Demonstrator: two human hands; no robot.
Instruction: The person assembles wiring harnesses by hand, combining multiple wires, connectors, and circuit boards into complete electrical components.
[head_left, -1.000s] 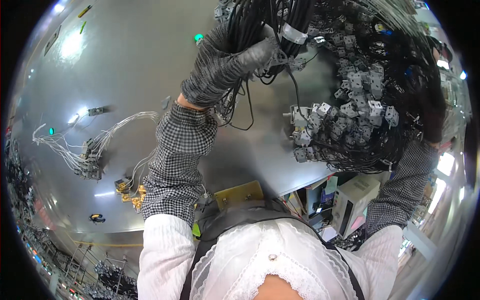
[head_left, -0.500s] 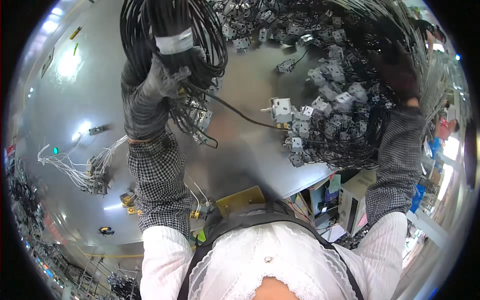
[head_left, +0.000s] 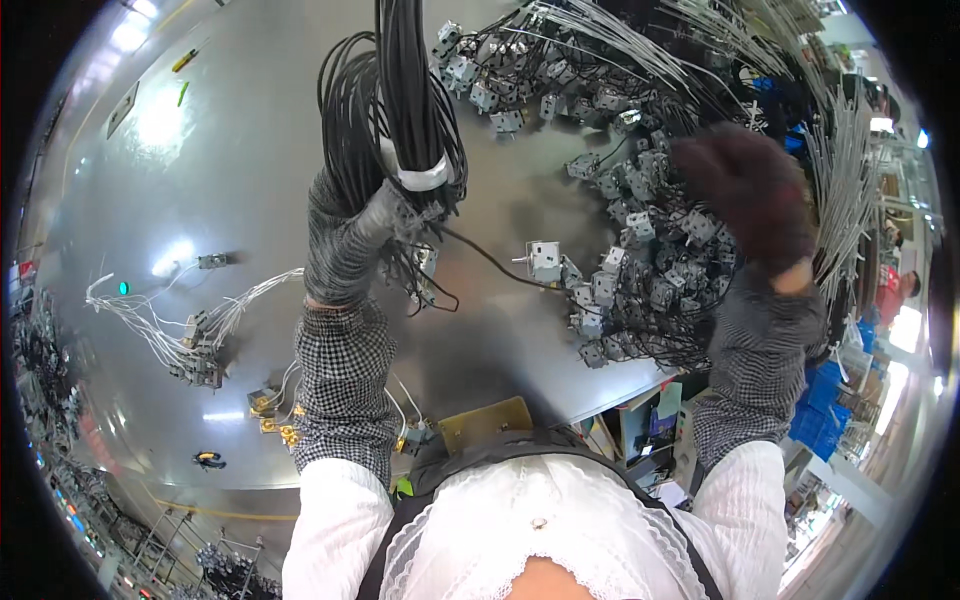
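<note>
In its grey knit glove, my left hand [head_left: 365, 235] grips a thick bundle of black cables [head_left: 408, 110] bound with a white band [head_left: 425, 178]. Small metal parts hang at the lower end of that bundle, partly hidden by the hand. One loose black cable runs from there to a silver box-shaped metal part [head_left: 543, 260] on the table. My right hand [head_left: 750, 190], in a dark maroon glove, hovers over or at the edge of a heap of similar silver parts [head_left: 640, 225] with black leads. Motion smears its fingers, and I cannot tell whether it holds anything.
The grey metal table [head_left: 230, 130] carries white-wired parts [head_left: 200, 350] at left and brass-coloured pieces [head_left: 265, 405] near me. More silver parts [head_left: 485, 95] with leads lie at the back. Bundled pale wires [head_left: 845, 190] and blue bins [head_left: 822, 410] are at right.
My left hand and the cable bundle have shifted to the right. My right hand has moved left and a little nearer, beside the heap of silver parts.
</note>
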